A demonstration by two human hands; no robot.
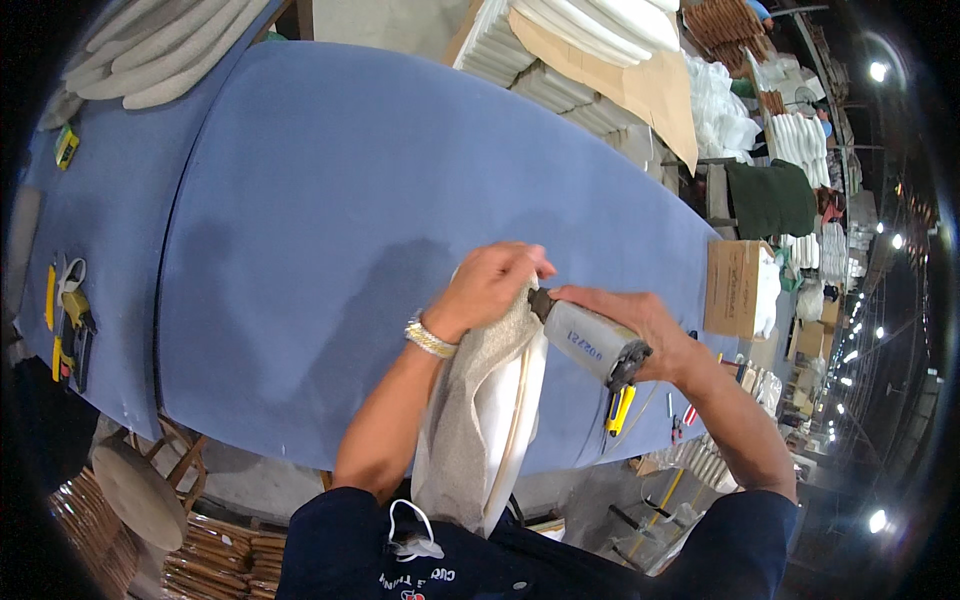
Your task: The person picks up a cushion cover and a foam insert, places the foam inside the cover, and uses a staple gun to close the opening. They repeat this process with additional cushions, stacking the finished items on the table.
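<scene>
A padded seat cushion with grey-beige fabric stands on edge against my body, its white underside facing right. My left hand, a banded watch on its wrist, grips the fabric at the cushion's upper end. In my right hand is a grey staple gun. The gun's dark nose meets the cushion's edge close to my left fingers; whether it presses in, I cannot tell. Part of the gun's grip is hidden by my right hand.
The blue-covered table spreads ahead. A yellow cutter lies right of the cushion. Scissors and other tools lie at the far left, below a stack of grey cushions. A cardboard box stands past the right edge.
</scene>
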